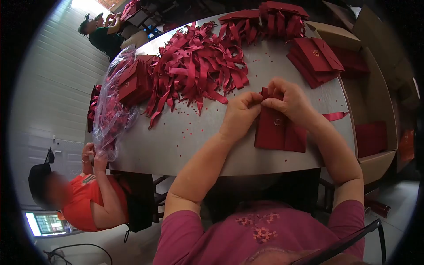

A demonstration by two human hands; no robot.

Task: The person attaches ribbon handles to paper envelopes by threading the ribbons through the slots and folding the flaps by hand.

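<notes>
Left hand [242,114] and right hand [287,100], both pinching with thumb and fingers at the upper edge of one dark red bag [276,130], which lies near the front edge of the grey table [154,148]; what exactly sits between the fingertips is probably a bit of ribbon, though too small to tell. Beyond: a heap of red ribbons [194,66], a stack of red bags [316,59], an open carton [375,95] at right, and, at left, a person in orange-red [95,201] beside clear plastic [110,104].
</notes>
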